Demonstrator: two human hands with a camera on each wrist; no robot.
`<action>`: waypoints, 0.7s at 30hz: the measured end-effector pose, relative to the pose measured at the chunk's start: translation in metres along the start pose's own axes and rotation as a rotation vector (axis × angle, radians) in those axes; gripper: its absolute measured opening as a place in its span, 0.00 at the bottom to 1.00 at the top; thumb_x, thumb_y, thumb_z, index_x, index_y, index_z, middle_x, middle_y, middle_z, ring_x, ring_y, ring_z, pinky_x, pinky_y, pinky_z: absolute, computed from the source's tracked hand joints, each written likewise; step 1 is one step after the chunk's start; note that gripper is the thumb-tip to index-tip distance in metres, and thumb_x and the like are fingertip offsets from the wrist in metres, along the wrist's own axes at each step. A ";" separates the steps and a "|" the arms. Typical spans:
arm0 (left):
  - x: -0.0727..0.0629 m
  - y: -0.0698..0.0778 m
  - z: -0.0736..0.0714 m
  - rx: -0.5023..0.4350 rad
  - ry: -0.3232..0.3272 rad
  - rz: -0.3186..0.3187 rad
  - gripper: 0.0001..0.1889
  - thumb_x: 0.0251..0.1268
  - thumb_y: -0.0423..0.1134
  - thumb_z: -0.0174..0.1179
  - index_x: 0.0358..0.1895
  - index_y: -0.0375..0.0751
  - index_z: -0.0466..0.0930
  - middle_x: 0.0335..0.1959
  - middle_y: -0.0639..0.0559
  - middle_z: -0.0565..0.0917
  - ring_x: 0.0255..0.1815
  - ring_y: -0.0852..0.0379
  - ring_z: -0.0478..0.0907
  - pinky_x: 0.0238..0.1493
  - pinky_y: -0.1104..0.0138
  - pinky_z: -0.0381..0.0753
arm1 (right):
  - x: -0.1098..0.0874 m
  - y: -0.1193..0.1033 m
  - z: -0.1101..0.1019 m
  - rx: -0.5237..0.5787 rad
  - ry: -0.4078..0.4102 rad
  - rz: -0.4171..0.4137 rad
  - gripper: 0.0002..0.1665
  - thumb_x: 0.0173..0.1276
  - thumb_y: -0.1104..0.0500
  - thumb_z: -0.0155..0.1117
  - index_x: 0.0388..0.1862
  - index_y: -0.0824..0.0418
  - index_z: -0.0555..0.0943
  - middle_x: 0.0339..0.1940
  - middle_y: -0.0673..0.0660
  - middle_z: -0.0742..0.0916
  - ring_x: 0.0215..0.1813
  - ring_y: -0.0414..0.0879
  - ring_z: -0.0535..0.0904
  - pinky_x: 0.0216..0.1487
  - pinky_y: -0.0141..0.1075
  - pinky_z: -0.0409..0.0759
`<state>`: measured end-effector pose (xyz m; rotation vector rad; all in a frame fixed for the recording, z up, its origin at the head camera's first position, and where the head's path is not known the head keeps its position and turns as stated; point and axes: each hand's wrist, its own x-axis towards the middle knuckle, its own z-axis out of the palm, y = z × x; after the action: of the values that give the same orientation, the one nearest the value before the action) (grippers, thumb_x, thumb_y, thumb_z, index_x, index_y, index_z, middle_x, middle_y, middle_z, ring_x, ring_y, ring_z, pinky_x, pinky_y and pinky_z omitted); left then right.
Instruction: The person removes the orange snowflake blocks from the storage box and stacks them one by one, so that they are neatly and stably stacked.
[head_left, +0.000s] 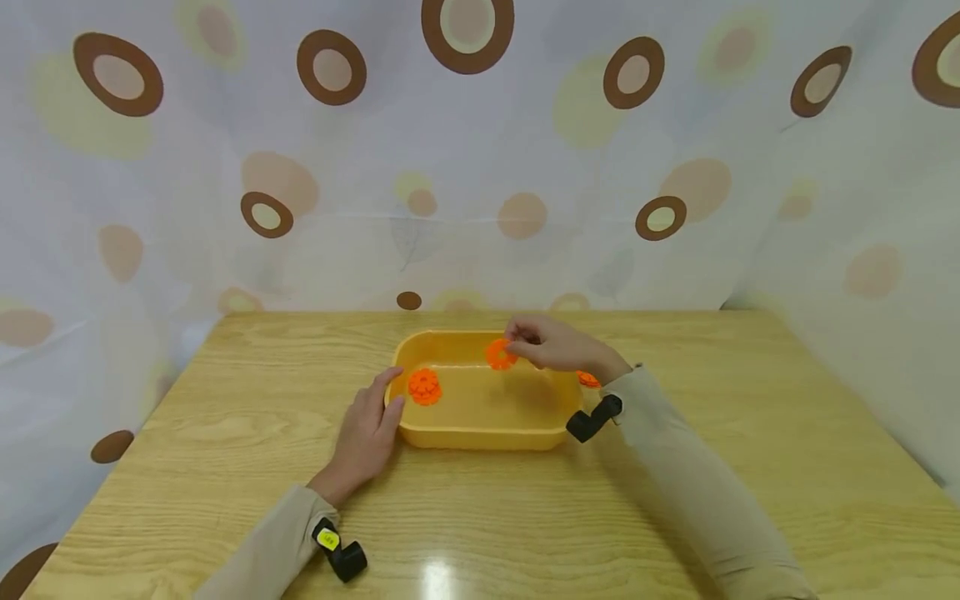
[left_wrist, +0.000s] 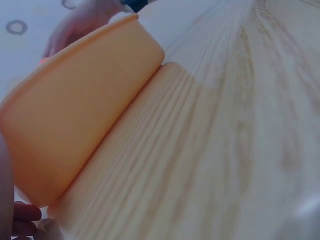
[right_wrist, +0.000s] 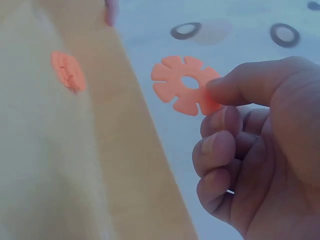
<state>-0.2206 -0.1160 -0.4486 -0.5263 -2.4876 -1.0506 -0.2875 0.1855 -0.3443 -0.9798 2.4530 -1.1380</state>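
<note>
The right hand (head_left: 551, 343), thumb against fingers, pinches 1 orange disc (head_left: 501, 355) above the tub (head_left: 480, 439), whose long axis runs left-right on the counter (head_left: 487, 517). Leftward, nearer the left hand (head_left: 367, 433) gripping the tub's left end, stacked discs (head_left: 425, 388) lie inside; partly hidden discs (head_left: 588, 379) show rightward.

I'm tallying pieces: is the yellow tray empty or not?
Not empty: orange notched discs lie overlapping inside the yellow tray, near the left hand. The right hand pinches another disc.
</note>
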 end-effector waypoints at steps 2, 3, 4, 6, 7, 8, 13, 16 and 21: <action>0.003 0.002 -0.001 -0.002 0.001 0.002 0.20 0.73 0.40 0.46 0.66 0.42 0.65 0.31 0.45 0.73 0.38 0.46 0.71 0.39 0.58 0.68 | -0.010 0.001 -0.006 0.027 0.066 0.017 0.07 0.76 0.60 0.49 0.40 0.64 0.72 0.21 0.54 0.71 0.19 0.43 0.63 0.25 0.33 0.64; 0.004 0.002 -0.002 -0.003 0.001 0.000 0.20 0.73 0.40 0.46 0.66 0.42 0.65 0.32 0.44 0.73 0.39 0.46 0.71 0.39 0.58 0.68 | -0.014 0.002 -0.010 0.042 0.103 0.021 0.07 0.76 0.61 0.49 0.40 0.64 0.72 0.21 0.55 0.71 0.20 0.45 0.63 0.25 0.33 0.65; 0.005 0.003 -0.003 -0.006 0.002 -0.001 0.20 0.73 0.40 0.46 0.66 0.42 0.65 0.32 0.44 0.73 0.39 0.46 0.71 0.39 0.58 0.68 | -0.018 0.004 -0.013 0.057 0.135 0.019 0.07 0.76 0.61 0.49 0.40 0.65 0.72 0.21 0.55 0.70 0.20 0.46 0.63 0.25 0.34 0.65; 0.006 0.003 -0.005 -0.015 0.003 -0.007 0.20 0.73 0.40 0.46 0.66 0.43 0.65 0.32 0.45 0.72 0.38 0.47 0.70 0.39 0.58 0.68 | -0.027 0.008 -0.019 0.075 0.193 0.010 0.08 0.76 0.61 0.49 0.40 0.66 0.71 0.20 0.54 0.69 0.21 0.48 0.64 0.26 0.35 0.66; 0.007 0.003 -0.005 -0.016 0.002 -0.010 0.20 0.73 0.40 0.46 0.66 0.43 0.65 0.30 0.46 0.71 0.38 0.48 0.69 0.38 0.59 0.67 | -0.032 0.011 -0.022 0.092 0.217 0.007 0.08 0.76 0.61 0.49 0.40 0.67 0.71 0.20 0.54 0.69 0.21 0.49 0.64 0.27 0.35 0.67; 0.007 0.003 -0.006 -0.019 0.001 -0.012 0.20 0.73 0.39 0.46 0.66 0.43 0.65 0.29 0.47 0.69 0.37 0.48 0.68 0.38 0.60 0.66 | -0.036 0.014 -0.025 0.108 0.237 0.003 0.08 0.76 0.62 0.49 0.41 0.68 0.71 0.20 0.54 0.69 0.21 0.49 0.64 0.27 0.35 0.67; 0.008 0.000 -0.005 -0.033 -0.012 -0.006 0.21 0.73 0.39 0.46 0.66 0.42 0.64 0.27 0.49 0.67 0.36 0.49 0.67 0.38 0.61 0.65 | -0.058 0.032 -0.035 0.156 0.334 0.022 0.09 0.76 0.62 0.48 0.41 0.70 0.69 0.20 0.52 0.68 0.21 0.44 0.63 0.28 0.34 0.65; 0.007 -0.002 -0.004 -0.041 -0.007 -0.010 0.21 0.73 0.40 0.46 0.66 0.42 0.65 0.27 0.49 0.68 0.37 0.48 0.68 0.39 0.60 0.65 | -0.066 0.041 -0.037 0.170 0.361 0.056 0.11 0.77 0.60 0.48 0.42 0.70 0.70 0.20 0.52 0.68 0.22 0.46 0.62 0.27 0.36 0.63; 0.000 -0.004 -0.001 -0.057 -0.009 -0.030 0.20 0.72 0.39 0.47 0.65 0.41 0.66 0.25 0.50 0.66 0.35 0.50 0.67 0.38 0.61 0.64 | -0.072 0.056 -0.035 0.175 0.370 0.116 0.13 0.77 0.59 0.48 0.42 0.71 0.70 0.20 0.52 0.68 0.22 0.46 0.62 0.27 0.35 0.62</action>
<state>-0.2223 -0.1187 -0.4503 -0.5132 -2.4865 -1.1357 -0.2781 0.2804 -0.3665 -0.6114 2.5835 -1.5796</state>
